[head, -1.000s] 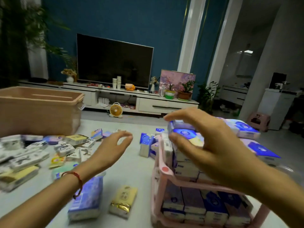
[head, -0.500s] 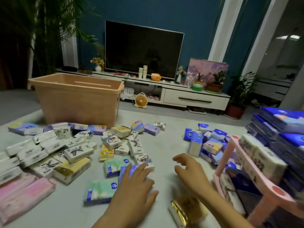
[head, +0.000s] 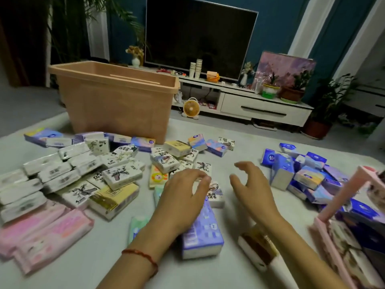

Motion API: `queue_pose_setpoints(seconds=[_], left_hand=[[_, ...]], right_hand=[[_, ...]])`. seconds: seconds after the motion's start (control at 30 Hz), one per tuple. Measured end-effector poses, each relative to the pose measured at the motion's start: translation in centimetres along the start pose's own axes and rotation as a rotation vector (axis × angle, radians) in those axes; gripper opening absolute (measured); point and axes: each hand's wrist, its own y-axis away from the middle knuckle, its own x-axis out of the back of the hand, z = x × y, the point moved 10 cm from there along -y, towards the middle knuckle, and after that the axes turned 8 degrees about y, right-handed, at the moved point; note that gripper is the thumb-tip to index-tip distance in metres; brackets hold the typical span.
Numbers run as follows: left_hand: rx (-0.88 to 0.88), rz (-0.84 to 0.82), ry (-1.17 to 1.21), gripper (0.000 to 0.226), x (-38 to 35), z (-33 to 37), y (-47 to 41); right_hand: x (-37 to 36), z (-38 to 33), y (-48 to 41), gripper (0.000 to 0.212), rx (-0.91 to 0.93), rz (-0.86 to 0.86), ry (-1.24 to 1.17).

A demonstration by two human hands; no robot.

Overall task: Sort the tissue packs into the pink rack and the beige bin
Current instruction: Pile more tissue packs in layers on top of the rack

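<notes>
Many tissue packs lie scattered over the grey table [head: 239, 147]. My left hand [head: 183, 197] hovers open above a purple-blue pack [head: 203, 232] and a small white pack [head: 215, 195], fingers curled, holding nothing. My right hand [head: 252, 188] is open just right of it, above bare table. The beige bin [head: 116, 101] stands at the back left. The pink rack [head: 341, 207], loaded with packs, is at the right edge. A yellow-brown pack [head: 258, 249] lies under my right forearm.
White and yellow packs [head: 83, 176] pile at the left, pink ones [head: 45, 232] at the near left, blue ones [head: 302, 172] at the right. Beyond the table stand a TV cabinet [head: 264, 107], a small fan [head: 191, 108] and potted plants.
My right hand left the pack on top of the rack and came down to the table. My left hand moved right and forward over the purple-blue pack. The view turned left.
</notes>
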Motion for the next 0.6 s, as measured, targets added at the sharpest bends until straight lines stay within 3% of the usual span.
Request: queue_pose_setpoints(seconds=[0.1, 0.37, 0.47, 0.6], left_hand=[[0.03, 0.086, 0.041, 0.024, 1.4, -1.3, -1.2], [0.051, 0.167, 0.093, 0.023, 3.0, -3.7, -2.8], [0.061, 0.169, 0.097, 0.022, 3.5, -4.6, -3.4], [0.083, 0.172, 0.079, 0.022, 3.8, -5.3, -3.4]], right_hand=[[-3.6, -0.6, -6.3, 0.042, -0.055, -0.068, -0.088], [-11.8, 1.2, -17.4, 0.093, -0.255, -0.236, 0.295], [-13.6, 2.0, -18.6, 0.089, -0.283, -0.257, 0.347], [-13.7, 2.5, -17.6, 0.086, -0.398, -0.308, 0.106]])
